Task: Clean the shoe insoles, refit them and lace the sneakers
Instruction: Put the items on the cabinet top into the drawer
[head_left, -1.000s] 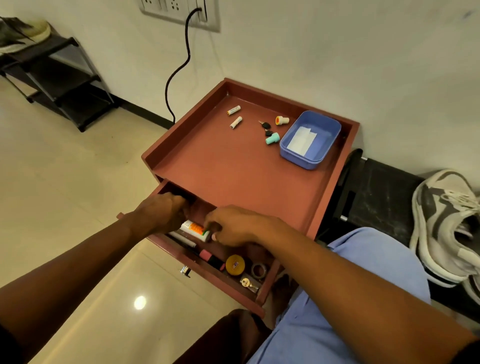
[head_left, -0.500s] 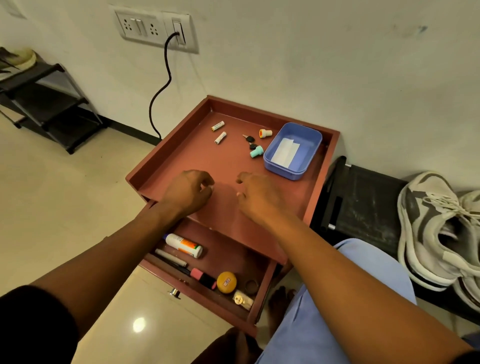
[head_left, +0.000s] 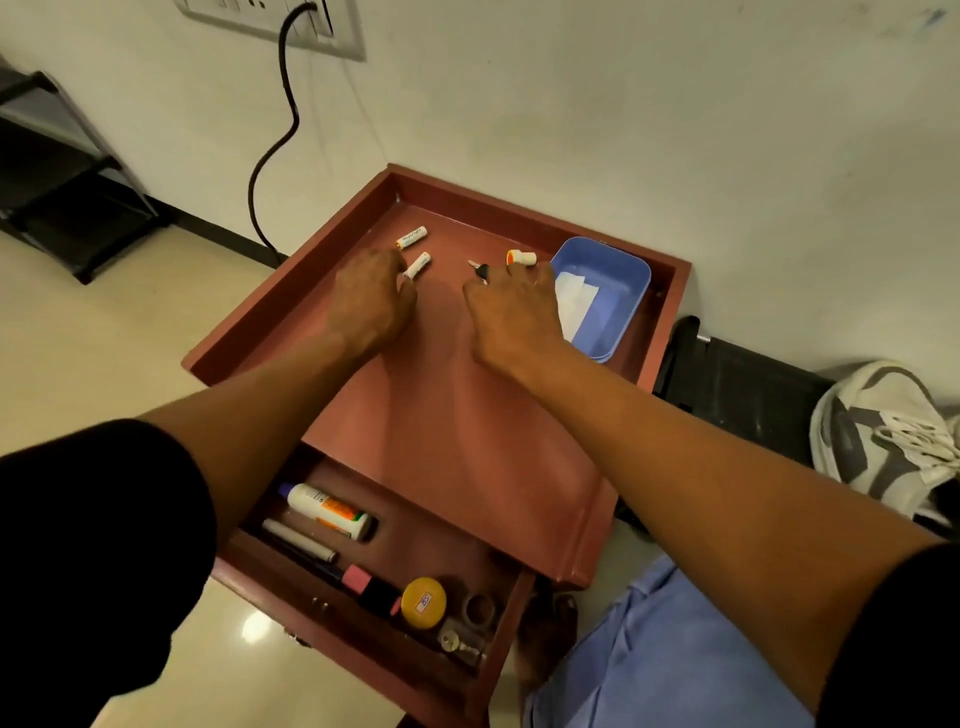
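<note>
**Both hands over the red counter, sneaker off to the right**

The grey-and-white laced sneaker (head_left: 883, 441) lies at the right edge of the view, on a dark low surface beside the counter and well apart from both hands. Its upper is pale with darker grey panels, its white laces sit in a loose tangle over the tongue, and its sole edge is thick and rounded.

The reddish-brown wooden counter with a raised rim (head_left: 291, 291) has a smooth matt top. The left hand (head_left: 371, 301) hangs over its far part, fingers curled downward, with its fingertips at the near end of a small white cylindrical battery (head_left: 418, 265); whether its grip has closed on the battery I cannot tell. A second white battery (head_left: 411, 237) lies just beyond. The right hand (head_left: 511, 312) is palm down with bent fingers beside a small black-headed key (head_left: 479, 270) and a short white cap with an orange end (head_left: 521, 257); whether its grip has hold of anything is hidden.

A pale blue rounded plastic tub (head_left: 623, 306) holding white folded paper (head_left: 574, 301) sits just right of the right hand.

Below, the open drawer (head_left: 363, 631) holds a white bottle with an orange label (head_left: 324, 509), a round yellow tin (head_left: 423, 603) and a pink eraser (head_left: 356, 577).
</note>
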